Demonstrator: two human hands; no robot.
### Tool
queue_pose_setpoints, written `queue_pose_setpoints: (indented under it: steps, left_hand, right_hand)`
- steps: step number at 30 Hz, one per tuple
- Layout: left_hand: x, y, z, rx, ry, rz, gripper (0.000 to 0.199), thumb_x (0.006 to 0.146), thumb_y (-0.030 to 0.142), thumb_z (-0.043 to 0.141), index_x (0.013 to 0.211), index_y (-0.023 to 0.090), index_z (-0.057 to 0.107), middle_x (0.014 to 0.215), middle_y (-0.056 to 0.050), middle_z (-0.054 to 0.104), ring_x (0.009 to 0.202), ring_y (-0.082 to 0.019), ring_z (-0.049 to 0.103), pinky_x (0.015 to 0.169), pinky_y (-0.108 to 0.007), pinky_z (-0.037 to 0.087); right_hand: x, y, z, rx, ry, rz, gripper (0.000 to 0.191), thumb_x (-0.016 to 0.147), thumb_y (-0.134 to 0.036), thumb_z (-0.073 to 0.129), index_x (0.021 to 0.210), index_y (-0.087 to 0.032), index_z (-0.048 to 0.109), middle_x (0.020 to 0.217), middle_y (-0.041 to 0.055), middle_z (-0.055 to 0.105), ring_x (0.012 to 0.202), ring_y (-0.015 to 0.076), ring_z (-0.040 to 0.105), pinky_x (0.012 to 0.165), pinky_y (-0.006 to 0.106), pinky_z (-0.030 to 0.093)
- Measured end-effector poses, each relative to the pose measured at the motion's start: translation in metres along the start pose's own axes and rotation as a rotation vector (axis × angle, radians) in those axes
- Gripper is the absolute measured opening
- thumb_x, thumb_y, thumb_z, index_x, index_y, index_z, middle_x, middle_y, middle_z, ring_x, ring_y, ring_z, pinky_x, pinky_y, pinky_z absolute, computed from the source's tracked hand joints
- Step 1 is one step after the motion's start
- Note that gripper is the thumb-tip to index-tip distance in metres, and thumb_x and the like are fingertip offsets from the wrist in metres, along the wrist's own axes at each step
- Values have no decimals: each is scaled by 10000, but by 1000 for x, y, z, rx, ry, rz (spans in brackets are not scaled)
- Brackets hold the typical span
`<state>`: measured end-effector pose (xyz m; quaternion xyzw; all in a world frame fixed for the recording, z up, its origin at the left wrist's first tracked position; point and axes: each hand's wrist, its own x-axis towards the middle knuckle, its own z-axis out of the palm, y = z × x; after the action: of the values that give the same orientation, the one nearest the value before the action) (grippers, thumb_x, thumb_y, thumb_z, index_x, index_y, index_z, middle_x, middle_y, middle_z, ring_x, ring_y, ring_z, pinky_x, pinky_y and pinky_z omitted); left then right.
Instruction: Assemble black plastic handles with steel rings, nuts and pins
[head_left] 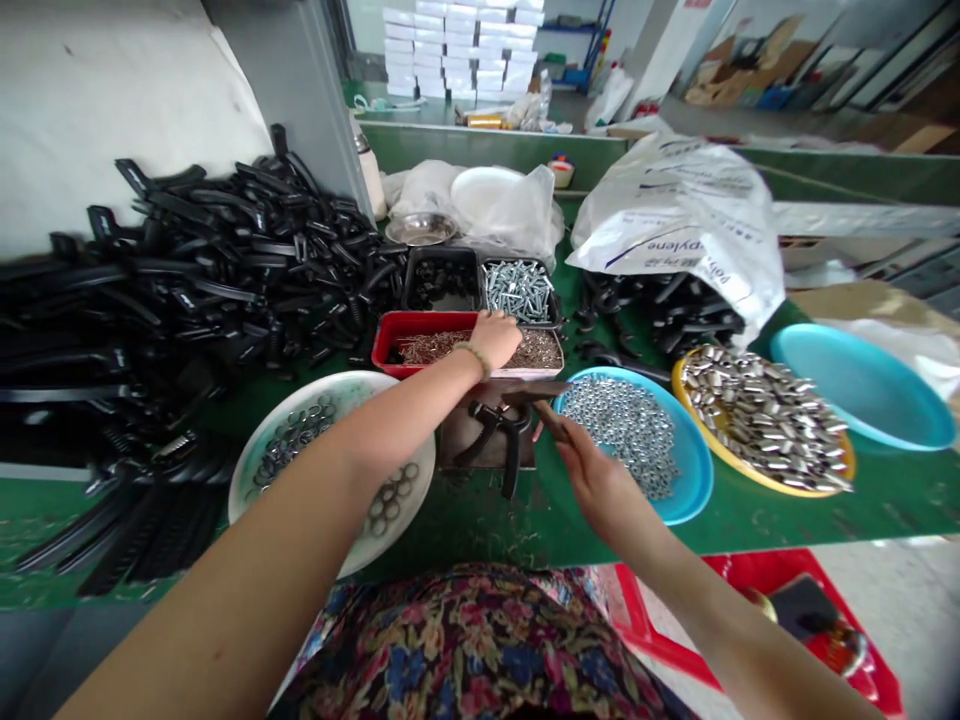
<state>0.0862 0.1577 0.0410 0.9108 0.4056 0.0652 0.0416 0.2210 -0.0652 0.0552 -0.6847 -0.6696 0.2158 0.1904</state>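
My left hand point(496, 338) reaches into a red tray point(420, 325) of small brown screws point(431, 348), its fingertips among them. My right hand point(592, 470) grips a small dark hammer point(536, 393) above a metal block point(459, 445). A black plastic clamp part point(491, 430) rests on that block, just under the hammer head. A blue plate of silver nuts point(619, 430) lies beside my right hand. A white plate of metal rings point(292, 440) lies under my left forearm.
Heaps of black plastic parts point(210, 270) cover the bench's left side, with more under a white polypropylene bag point(675, 215). Behind the red tray are trays of silver bolts point(519, 290) and black pieces point(442, 280). A yellow plate holds silver sleeves point(765, 420). A teal plate point(862, 390) stands right.
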Motion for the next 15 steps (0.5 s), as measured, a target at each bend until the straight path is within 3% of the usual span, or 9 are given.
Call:
queue_pose_setpoints:
  steps: [3,5,9,15]
  left_hand:
    - [22,5,16,9,-22,-8,147,820,150,547,761,142,681,884,-105,670,969,-266,532,839,-437,322]
    - [24,4,21,7,-8,-14,135,819,182,558,777,145,681,903,-106,670,959,-267,540,830,-434,324]
    - [20,0,23,-11,34,-37,202,861,233,509,814,141,682,938,-126,666,955,-275,555,816,-424,350]
    - [20,2,17,-83,90,-63,257,884,173,431,863,107,679,882,-139,678,899,-226,606,827,-343,418]
  right_hand:
    - [-3,9,-5,94,215,85,447,938,-399,320,1313,-186,438,875,86,709,692,208,683,596,289,511]
    - [-5,16,-5,117,250,142,460,932,-420,322,1282,-158,463,834,94,705,656,209,671,585,301,510]
    - [-7,26,5,158,186,166,457,925,-422,322,1262,-160,484,881,106,706,730,227,680,633,321,517]
    - [-5,36,26,166,75,114,445,923,-401,308,1224,-150,518,1003,130,692,861,246,675,732,338,509]
